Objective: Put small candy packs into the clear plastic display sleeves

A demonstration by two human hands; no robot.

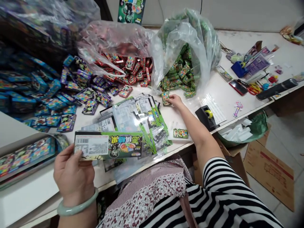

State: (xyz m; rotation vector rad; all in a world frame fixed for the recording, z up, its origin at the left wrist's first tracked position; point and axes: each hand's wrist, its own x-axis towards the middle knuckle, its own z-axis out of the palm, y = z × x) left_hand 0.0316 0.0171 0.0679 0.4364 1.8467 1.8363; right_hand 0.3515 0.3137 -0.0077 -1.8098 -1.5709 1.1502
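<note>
A tape dispenser [204, 118] is standing near the edge of the table [251, 39]. A phone [237, 87] is lying near scissors [256, 87]. White scraps [241, 133] are lying in a green bag [260, 126]; cardboard [270, 177] is covering some floor [283, 131].

Left hand [74, 172] at 8 o'clock in view, closed in a pinch, thumb [78, 156] uppermost, left forearm [77, 220] pointing near 12. Right forearm [190, 122] extended toward 10–11; right hand [175, 100] at 2, just off centre, fingers pinched, aimed at 9.
</note>
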